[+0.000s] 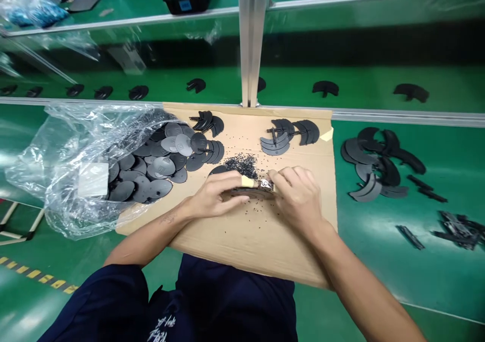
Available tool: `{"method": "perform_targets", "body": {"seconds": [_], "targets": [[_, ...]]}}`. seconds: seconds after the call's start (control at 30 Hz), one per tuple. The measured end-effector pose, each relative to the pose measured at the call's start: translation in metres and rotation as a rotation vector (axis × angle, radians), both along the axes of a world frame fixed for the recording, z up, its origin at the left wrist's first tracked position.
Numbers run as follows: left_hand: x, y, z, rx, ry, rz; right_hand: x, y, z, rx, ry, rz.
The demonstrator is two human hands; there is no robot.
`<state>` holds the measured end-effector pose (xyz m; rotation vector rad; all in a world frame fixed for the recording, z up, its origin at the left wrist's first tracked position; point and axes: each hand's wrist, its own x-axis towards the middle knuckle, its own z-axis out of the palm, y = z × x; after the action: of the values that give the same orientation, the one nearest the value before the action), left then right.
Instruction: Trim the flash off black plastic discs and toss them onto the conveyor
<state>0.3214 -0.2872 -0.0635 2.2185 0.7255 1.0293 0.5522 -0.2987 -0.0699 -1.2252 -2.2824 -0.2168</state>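
Note:
My left hand [220, 194] grips a dark plastic disc-like part [252, 193] between thumb and fingers, seen nearly edge-on; a pale yellow wrap covers one fingertip. Fingers of my right hand [297, 193] are curled together at the part's right end, and what they pinch is hidden. Between the hands shows a small silvery piece with a round mark [266, 183]. Just behind them, a heap of tiny black pieces [242, 165] lies on the cardboard sheet [242, 251], with stray ones scattered around. Another dark disc [219, 169] lies partly behind my left hand.
Left, a clear plastic bag [64, 180] spills many dark oval discs [163, 166]. Curved black parts [276, 144] rest at the cardboard's back; more curved parts [379, 162] and thin black strips [458, 228] lie on the green table at right. A metal post [249, 44] stands behind.

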Motion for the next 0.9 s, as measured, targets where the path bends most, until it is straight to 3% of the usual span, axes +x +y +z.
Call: {"method": "perform_targets", "body": {"seconds": [0.17, 0.4, 0.5, 0.6, 0.7, 0.8, 0.9], "targets": [[0.005, 0.002, -0.002, 0.062, 0.08, 0.03, 0.002, 0.003, 0.006, -0.011, -0.017, 0.044], [-0.013, 0.024, 0.022, -0.166, 0.073, 0.16, 0.012, 0.013, 0.002, 0.071, 0.019, 0.036], [-0.033, 0.061, 0.038, -0.137, 0.116, 0.201, 0.013, 0.014, 0.001, 0.063, 0.029, 0.072], [-0.065, 0.117, 0.055, -0.038, 0.373, 0.271, 0.014, 0.014, 0.001, 0.056, 0.042, 0.1], [-0.105, 0.177, 0.068, -0.043, 0.786, 0.541, 0.014, 0.015, 0.001, 0.057, 0.058, 0.104], [-0.144, 0.225, 0.07, -0.09, 0.903, 0.715, 0.016, 0.017, 0.002, 0.054, 0.07, 0.112], [-0.172, 0.257, 0.059, -0.142, 0.938, 0.818, 0.017, 0.019, -0.001, 0.048, 0.071, 0.104]]}}
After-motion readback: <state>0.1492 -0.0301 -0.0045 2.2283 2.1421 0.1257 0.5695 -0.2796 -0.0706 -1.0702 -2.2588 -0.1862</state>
